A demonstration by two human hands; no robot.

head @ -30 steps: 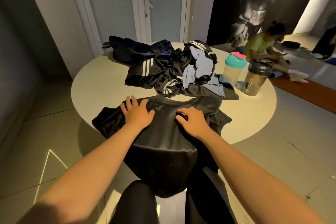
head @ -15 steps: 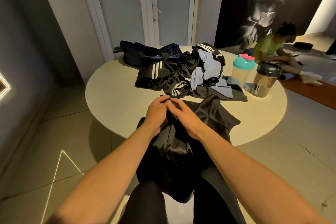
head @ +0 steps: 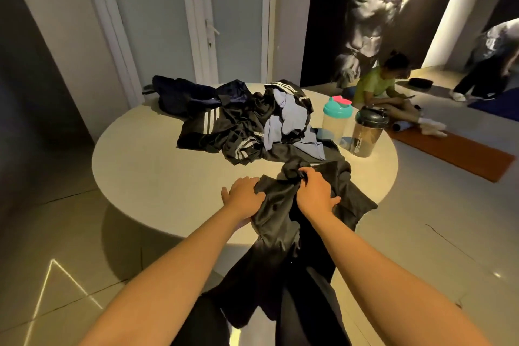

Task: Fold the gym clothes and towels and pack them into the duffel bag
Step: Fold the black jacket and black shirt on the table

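Black shirt (head: 269,233) barely begun: grips it, bunched, with left hand (head: 244,194) and right hand (head: 314,191) at 6 o'clock on the surface (head: 157,166). Leaves the clothes pile (head: 244,126) at 12 o'clock unfolded; finds no duffel bag in view.

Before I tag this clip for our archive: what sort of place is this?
Likely a gym: a muscular-torso mural, a teal-lidded shaker bottle on the table, an orange exercise mat.
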